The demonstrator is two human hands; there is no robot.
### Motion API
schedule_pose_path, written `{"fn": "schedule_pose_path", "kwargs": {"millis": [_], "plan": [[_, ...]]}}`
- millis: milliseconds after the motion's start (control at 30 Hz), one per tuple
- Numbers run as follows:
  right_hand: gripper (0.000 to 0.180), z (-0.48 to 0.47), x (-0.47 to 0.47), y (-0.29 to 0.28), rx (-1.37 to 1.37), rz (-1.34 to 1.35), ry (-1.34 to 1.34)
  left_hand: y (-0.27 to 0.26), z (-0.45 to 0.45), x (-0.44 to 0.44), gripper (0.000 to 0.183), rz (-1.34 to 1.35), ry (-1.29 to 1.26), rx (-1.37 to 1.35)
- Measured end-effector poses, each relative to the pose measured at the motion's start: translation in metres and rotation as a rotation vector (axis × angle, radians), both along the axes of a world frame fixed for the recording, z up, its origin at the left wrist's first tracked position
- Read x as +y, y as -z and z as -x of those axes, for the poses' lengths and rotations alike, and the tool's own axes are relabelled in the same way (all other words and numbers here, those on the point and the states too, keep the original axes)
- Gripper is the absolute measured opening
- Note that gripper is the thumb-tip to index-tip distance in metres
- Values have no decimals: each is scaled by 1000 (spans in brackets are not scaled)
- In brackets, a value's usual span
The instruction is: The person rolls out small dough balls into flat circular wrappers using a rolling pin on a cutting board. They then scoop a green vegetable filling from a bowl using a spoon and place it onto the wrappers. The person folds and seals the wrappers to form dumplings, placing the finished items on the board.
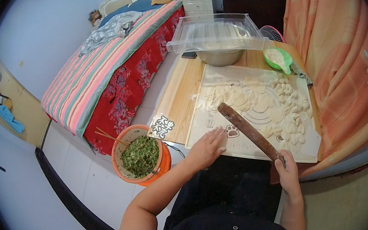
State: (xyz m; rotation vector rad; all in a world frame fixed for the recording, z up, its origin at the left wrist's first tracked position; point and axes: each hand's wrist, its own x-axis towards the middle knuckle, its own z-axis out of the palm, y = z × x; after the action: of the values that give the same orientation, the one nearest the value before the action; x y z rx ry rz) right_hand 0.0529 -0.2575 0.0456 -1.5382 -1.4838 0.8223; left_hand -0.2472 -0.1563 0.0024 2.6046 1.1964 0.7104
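My right hand [286,168] grips the lower end of a dark wooden rolling pin [248,130], which slants up to the left above a white printed pastry mat [202,126]. My left hand [208,146] rests flat at the mat's near left edge, palm down, and whether anything lies beneath it is hidden. Flat round dough wrappers [237,97] overlap across the middle of the mat. Small floured dough pieces [291,100] are heaped along its right side.
An orange bucket [165,160] of chopped green filling [141,155] with chopsticks [110,136] stands left. Behind the mat are a metal bowl [220,59] under a clear plastic cover [216,42], a phone [189,55] and a green scoop of flour [277,58]. A curtain [337,65] hangs right.
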Motion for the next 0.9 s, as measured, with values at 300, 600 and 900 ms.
{"fn": "schedule_pose_path", "kwargs": {"millis": [300,600,900], "plan": [[26,31,34,-6,-86,12,-74,-2,-5,-4,57,24,1,104],[35,90,88,3,-563,-110,-225,-26,39,21,43,-189,-360,31],[70,112,161,23,-772,-189,-84,-11,34,83,59,-55,-490,252]]}}
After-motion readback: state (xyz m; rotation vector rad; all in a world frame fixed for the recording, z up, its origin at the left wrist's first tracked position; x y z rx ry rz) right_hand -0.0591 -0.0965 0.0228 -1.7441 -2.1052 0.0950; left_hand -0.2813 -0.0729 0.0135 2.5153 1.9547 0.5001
